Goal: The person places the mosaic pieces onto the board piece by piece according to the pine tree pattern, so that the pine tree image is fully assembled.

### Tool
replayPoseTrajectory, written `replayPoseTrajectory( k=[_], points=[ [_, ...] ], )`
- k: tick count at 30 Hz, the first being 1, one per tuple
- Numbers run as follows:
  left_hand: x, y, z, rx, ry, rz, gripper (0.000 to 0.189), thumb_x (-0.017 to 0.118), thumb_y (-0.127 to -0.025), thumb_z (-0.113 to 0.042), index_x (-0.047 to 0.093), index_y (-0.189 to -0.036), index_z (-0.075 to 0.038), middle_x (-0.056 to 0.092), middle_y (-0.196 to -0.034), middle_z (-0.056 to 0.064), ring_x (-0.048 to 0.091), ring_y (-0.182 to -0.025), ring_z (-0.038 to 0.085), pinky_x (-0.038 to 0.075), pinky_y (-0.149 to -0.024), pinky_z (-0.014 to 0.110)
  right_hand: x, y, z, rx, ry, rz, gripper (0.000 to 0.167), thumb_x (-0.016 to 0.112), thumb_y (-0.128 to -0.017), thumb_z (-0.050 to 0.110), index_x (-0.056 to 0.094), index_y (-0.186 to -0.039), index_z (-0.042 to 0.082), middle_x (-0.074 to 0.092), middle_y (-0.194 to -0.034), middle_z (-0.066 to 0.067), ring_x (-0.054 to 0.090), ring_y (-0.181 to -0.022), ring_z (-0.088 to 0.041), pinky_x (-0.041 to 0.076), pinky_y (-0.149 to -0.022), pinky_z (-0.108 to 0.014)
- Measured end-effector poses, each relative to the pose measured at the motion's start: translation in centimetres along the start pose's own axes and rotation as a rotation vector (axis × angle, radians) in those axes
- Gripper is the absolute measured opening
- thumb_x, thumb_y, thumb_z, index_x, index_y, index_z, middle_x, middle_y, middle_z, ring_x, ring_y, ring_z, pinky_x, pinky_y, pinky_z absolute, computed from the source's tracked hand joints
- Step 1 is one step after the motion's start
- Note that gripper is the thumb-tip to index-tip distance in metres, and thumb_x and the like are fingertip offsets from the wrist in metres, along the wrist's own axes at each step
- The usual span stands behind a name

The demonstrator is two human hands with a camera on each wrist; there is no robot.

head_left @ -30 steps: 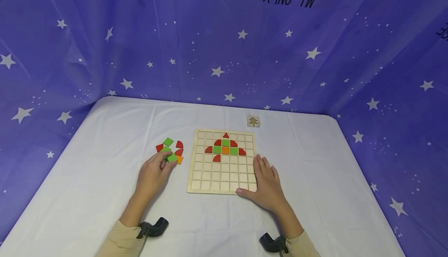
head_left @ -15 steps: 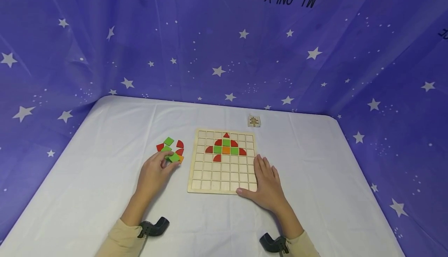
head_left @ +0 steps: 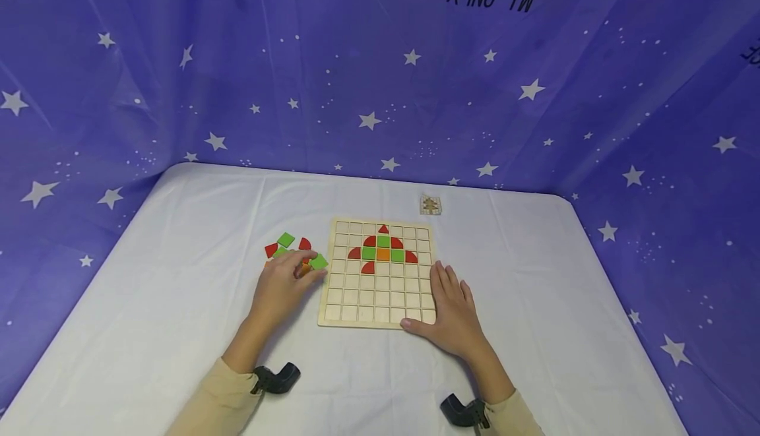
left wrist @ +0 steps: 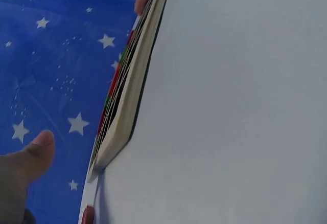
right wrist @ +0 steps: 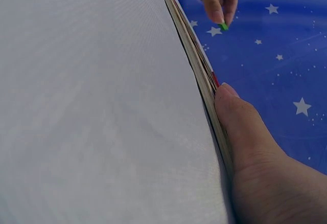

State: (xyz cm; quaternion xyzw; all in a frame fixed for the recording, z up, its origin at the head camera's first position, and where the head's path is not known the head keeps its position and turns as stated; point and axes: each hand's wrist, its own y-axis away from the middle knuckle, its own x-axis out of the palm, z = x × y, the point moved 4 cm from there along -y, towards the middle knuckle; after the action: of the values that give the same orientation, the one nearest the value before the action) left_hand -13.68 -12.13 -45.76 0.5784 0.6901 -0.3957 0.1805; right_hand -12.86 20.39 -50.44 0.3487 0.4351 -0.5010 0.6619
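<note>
Between thumb and fingers, my left hand (head_left: 282,287) pinches a green square tile (head_left: 318,262) at the left edge of the wooden grid board (head_left: 323,304). The right wrist view shows that same green tile (right wrist: 224,26) in the fingertips. My right hand (head_left: 454,311) lies along the board's right edge, fingers straight and thumb on the front rim. On the board, red quarter-round tiles (head_left: 368,268), green squares (head_left: 383,242), an orange square (head_left: 383,254) and a red triangle (head_left: 383,229) form a stepped shape. In the left wrist view the tile is out of sight.
Loose tiles lie left of the board, among them a green square (head_left: 286,239), a red piece (head_left: 271,250) and a red quarter-round (head_left: 305,243); my left hand partly covers others. A small card with a tree pattern (head_left: 430,205) lies behind the board on the white-covered table (head_left: 178,278).
My left hand has moved right with the green tile, from the loose tiles to the board's left edge. My right hand has stayed on the board.
</note>
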Motion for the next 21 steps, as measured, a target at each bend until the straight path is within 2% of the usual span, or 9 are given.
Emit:
replayPoseTrajectory(
  k=[7,11,13,15,18,21],
  points=[
    [3.0,-1.1,-3.2,0.024,0.037,0.192,0.033,0.081,-0.083,-0.027,0.073,-0.113,-0.015,0.044,-0.062,-0.008,0.04,-0.06,0.009,0.034,-0.058,0.026,0.0,0.0,-0.1,0.008,-0.002,0.012,0.132,0.059,-0.068,0.088,0.004,-0.16,0.012,0.004,-0.169,-0.006,0.002,-0.156,-0.028,0.005,-0.121,-0.056],
    [5.0,-1.3,-4.9,0.069,0.036,0.265,0.032,0.078,-0.086,-0.03,0.073,-0.114,-0.017,0.051,-0.067,-0.009,0.045,-0.063,0.01,0.04,-0.063,0.028,0.0,0.0,0.0,0.002,-0.005,0.008,0.132,0.058,-0.068,0.088,0.006,-0.16,0.01,0.005,-0.169,-0.007,0.003,-0.156,-0.029,0.006,-0.121,-0.056],
    [5.9,-1.4,-5.5,0.096,0.03,0.289,0.03,0.076,-0.087,-0.031,0.073,-0.114,-0.017,0.062,-0.076,-0.007,0.053,-0.07,0.011,0.046,-0.071,0.031,0.0,-0.1,0.0,0.0,-0.002,0.006,0.131,0.057,-0.068,0.089,0.007,-0.16,0.01,0.005,-0.169,-0.007,0.003,-0.156,-0.028,0.006,-0.121,-0.057],
    [6.7,-1.4,-5.9,0.117,0.024,0.303,0.03,0.075,-0.089,-0.032,0.073,-0.114,-0.016,0.07,-0.091,-0.005,0.063,-0.083,0.013,0.05,-0.083,0.034,0.1,-0.1,0.0,-0.003,0.001,0.005,0.131,0.057,-0.068,0.089,0.007,-0.16,0.01,0.005,-0.169,-0.007,0.003,-0.156,-0.029,0.006,-0.121,-0.057],
    [7.6,-1.5,-6.4,0.128,0.02,0.326,0.029,0.073,-0.09,-0.033,0.073,-0.114,-0.015,0.073,-0.111,-0.002,0.068,-0.104,0.017,0.049,-0.097,0.04,0.1,-0.1,0.0,-0.003,0.006,0.003,0.131,0.057,-0.069,0.089,0.007,-0.16,0.01,0.006,-0.169,-0.007,0.004,-0.156,-0.029,0.006,-0.121,-0.057],
    [8.2,-1.7,-6.7,0.129,0.015,0.342,0.029,0.072,-0.091,-0.032,0.073,-0.114,-0.015,0.074,-0.114,-0.001,0.068,-0.11,0.019,0.049,-0.099,0.042,0.0,-0.1,-0.1,0.0,0.011,0.003,0.131,0.057,-0.068,0.089,0.008,-0.16,0.01,0.006,-0.169,-0.007,0.004,-0.156,-0.029,0.006,-0.121,-0.057]
  ],
)
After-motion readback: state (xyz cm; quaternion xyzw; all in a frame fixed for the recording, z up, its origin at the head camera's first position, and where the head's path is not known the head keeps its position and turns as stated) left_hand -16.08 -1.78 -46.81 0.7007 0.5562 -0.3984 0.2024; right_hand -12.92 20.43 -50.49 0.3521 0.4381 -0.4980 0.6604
